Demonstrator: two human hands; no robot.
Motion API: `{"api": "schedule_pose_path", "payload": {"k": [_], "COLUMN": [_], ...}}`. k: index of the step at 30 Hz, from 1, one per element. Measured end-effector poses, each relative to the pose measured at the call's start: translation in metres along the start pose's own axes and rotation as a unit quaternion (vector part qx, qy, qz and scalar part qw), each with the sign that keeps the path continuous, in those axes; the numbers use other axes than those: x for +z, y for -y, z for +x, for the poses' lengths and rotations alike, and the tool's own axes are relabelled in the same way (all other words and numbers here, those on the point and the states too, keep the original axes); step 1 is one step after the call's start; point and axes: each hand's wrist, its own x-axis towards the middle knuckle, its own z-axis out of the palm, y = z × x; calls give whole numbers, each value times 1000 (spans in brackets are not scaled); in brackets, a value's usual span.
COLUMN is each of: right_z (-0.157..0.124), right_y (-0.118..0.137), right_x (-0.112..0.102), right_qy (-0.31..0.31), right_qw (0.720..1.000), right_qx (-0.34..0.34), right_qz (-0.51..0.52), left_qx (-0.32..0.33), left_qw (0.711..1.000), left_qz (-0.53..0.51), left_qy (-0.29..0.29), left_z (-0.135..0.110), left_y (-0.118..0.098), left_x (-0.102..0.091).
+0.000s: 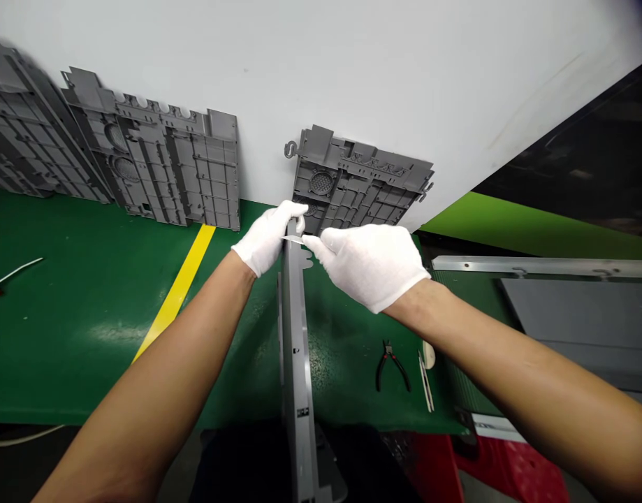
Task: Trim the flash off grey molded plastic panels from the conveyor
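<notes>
Both my hands wear white gloves. A long grey plastic panel (298,349) stands on edge and runs from my lap toward the wall. My left hand (265,236) grips the far top end of this panel. My right hand (370,262) is closed in a pinch on a small thin blade-like piece (294,239) that touches the panel's top edge next to the left hand's fingers.
Grey moulded panels (166,171) lean against the white wall, one (352,185) just behind my hands. On the green table (79,314) lie a yellow stripe (179,286), black pliers (390,363) and a thin tool (425,381). A metal rail (541,265) and grey sheet (577,314) sit at right.
</notes>
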Motion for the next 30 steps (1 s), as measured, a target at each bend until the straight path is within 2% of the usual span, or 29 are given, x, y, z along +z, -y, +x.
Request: {"api": "schedule_pose_path", "payload": {"k": [7,17,21,23,26,28,30], "right_z": [-7,-5,-4,-9,-25,-41,-60], "right_y": [0,-7,-16,-23,-33,-39,-44], "right_x": [4,-1,1,3,10,18,31], "right_qy": [-8,31,20,-10,-46,-37,-14], "right_qw": [999,997,988,969,923,886,840], "right_qx": [-1,-12,2,19,65,106,151], "right_qz": [48,63,153,245,376,451,520], "left_qx": [12,16,20,37,84,89,71], "left_qw": [1000,1000,1000,999,996,993,992], "left_qz": [-12,-12,-10,-7,2,28,83], "left_qy": [-3,-6,-6,-2,32,68,68], "left_z": [2,2,5,1,-13,-21,-23], "left_y": [2,3,6,6,2,-4,-16], "left_x": [-1,-1,-1,-1,-4,-9,-13]}}
